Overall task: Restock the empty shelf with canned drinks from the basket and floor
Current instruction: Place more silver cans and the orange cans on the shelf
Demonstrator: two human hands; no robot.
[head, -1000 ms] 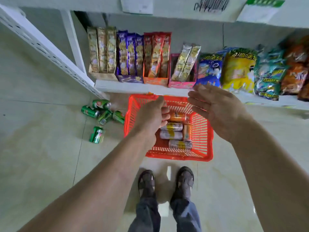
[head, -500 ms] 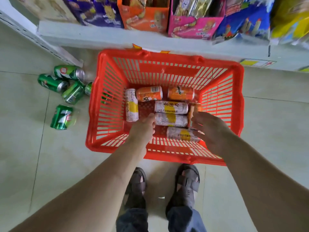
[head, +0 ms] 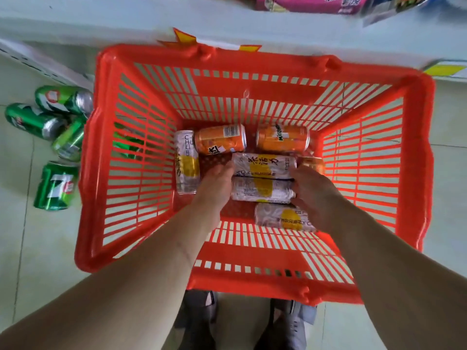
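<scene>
In the basket [head: 131,173], both hands have come down from rim height a second ago and now sit among the cans. The left hand [head: 214,183] touches the left ends of 2 white cans [head: 262,178] lying side by side, and the right hand [head: 313,190] closes in on their right ends; fingertips are hidden, so I cannot tell whether either hand has a firm grip yet. This looks like the start of the first pickup, with the 2 cans squeezed between the palms. Still in the basket are 2 more white cans and 3 orange cans [head: 219,140]. On the pale tiled floor [head: 38,248] to the left lie 4 green cans [head: 56,185]. A white shelf edge [head: 101,24] runs just behind the basket.
</scene>
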